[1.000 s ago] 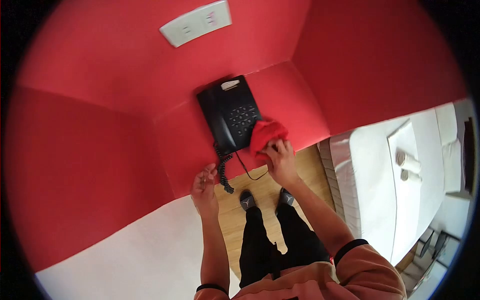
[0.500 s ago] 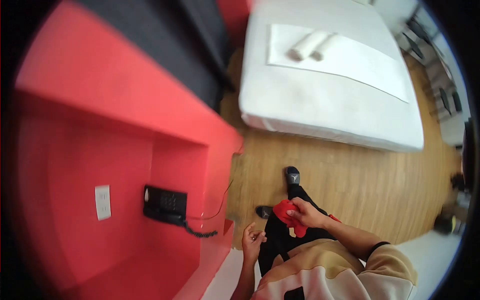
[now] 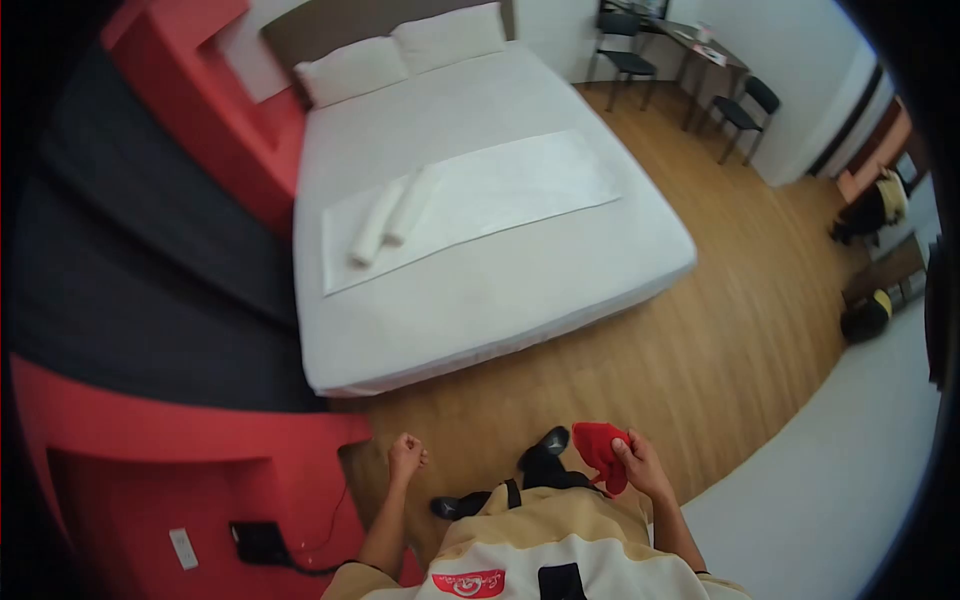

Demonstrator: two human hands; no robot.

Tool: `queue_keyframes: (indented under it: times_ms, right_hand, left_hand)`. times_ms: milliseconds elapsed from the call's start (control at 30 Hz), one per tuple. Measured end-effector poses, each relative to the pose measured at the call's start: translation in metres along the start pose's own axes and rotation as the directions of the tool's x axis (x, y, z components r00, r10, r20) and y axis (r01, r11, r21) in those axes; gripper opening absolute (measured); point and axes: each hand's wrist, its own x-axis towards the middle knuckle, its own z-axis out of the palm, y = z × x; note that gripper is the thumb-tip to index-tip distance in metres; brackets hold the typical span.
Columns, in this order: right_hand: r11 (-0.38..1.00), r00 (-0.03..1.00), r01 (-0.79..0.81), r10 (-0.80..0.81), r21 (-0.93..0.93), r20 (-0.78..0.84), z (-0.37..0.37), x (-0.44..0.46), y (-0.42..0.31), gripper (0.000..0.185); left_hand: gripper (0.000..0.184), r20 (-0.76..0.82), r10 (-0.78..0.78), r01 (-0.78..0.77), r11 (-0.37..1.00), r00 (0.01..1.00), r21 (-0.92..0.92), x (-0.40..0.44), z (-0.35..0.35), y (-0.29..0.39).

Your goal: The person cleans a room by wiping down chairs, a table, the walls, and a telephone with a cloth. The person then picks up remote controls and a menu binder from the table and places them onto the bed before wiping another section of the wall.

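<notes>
My right hand (image 3: 640, 464) grips a bunched red cloth (image 3: 602, 452) in front of my body, over the wooden floor. My left hand (image 3: 406, 457) is raised to the left of my feet, its fingers curled in, and nothing shows in it. A black corded telephone (image 3: 262, 543) lies in the red wall recess at the lower left, beside a white socket plate (image 3: 183, 549), apart from both hands.
A bed (image 3: 480, 300) with rolled towels (image 3: 392, 218) and pillows (image 3: 450, 38) stands ahead. Dark curtains (image 3: 150, 250) hang at left. Chairs (image 3: 628, 62) and a desk (image 3: 700, 45) are at the back right. Another person (image 3: 880, 205) is at far right.
My view has turned right, away from the recess and telephone toward the bed and room. The red cloth has come away from the telephone in my right hand. My left hand's fingers have curled in.
</notes>
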Motion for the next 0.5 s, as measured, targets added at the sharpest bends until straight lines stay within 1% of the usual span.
queue_keyframes:
  times_ms: [33,67,100,167,200,267,300,333,367,400,433,500]
  right_hand:
    - [0.999,0.998,-0.009,0.011,0.043,-0.056,-0.026,0.004,0.003,0.033]
    - [0.999,0.993,0.011,-0.005,0.048,-0.114,-0.051,0.012,0.01,0.032]
    - [0.999,0.989,0.009,-0.001,0.049,-0.149,-0.076,0.019,0.011,0.032]
    - [0.99,0.967,0.062,-0.029,0.124,-0.252,-0.12,0.036,0.012,0.031]
    - [0.99,0.954,0.062,-0.022,0.125,-0.298,-0.141,0.044,0.002,0.031]
    - [0.968,0.949,0.115,-0.041,0.222,-0.313,-0.178,0.062,-0.021,0.029]
    - [0.969,0.932,0.125,-0.041,0.214,-0.359,-0.197,0.072,-0.018,0.029]
    - [0.953,0.919,0.192,-0.091,0.233,-0.384,-0.198,0.074,-0.011,0.028]
    - [0.934,0.906,0.253,-0.137,0.253,-0.401,-0.218,0.088,-0.007,0.028]
    - [0.934,0.886,0.288,-0.175,0.212,-0.43,-0.242,0.1,-0.011,0.026]
    - [0.935,0.875,0.29,-0.174,0.201,-0.452,-0.263,0.111,-0.011,0.026]
    - [0.917,0.766,0.396,-0.309,0.035,-0.564,-0.305,0.135,-0.006,0.025]
  left_hand:
    - [0.005,-0.01,0.05,-0.049,0.997,0.999,0.055,0.008,0.028,0.027]
    - [0.008,0.048,0.094,-0.095,0.995,0.994,0.01,0.016,0.057,0.054]
    - [0.008,0.079,0.11,-0.111,0.994,0.991,0.014,0.024,0.089,0.075]
    - [0.007,0.205,0.256,-0.243,0.966,0.945,-0.087,0.043,0.158,0.118]
    - [0.007,0.248,0.274,-0.26,0.962,0.929,-0.085,0.054,0.194,0.137]
    - [0.006,0.4,0.297,-0.339,0.94,0.867,0.038,0.07,0.267,0.164]
    - [0.006,0.437,0.316,-0.364,0.931,0.842,0.028,0.075,0.302,0.183]
    - [0.006,0.497,0.332,-0.414,0.908,0.801,0.062,0.077,0.321,0.188]
    - [0.007,0.551,0.337,-0.461,0.882,0.763,0.098,0.083,0.354,0.206]
    - [0.007,0.572,0.345,-0.475,0.875,0.744,0.089,0.095,0.389,0.221]
    - [0.009,0.61,0.336,-0.477,0.875,0.717,0.079,0.107,0.422,0.234]
    - [0.011,0.66,0.331,-0.483,0.874,0.675,0.056,0.128,0.488,0.266]
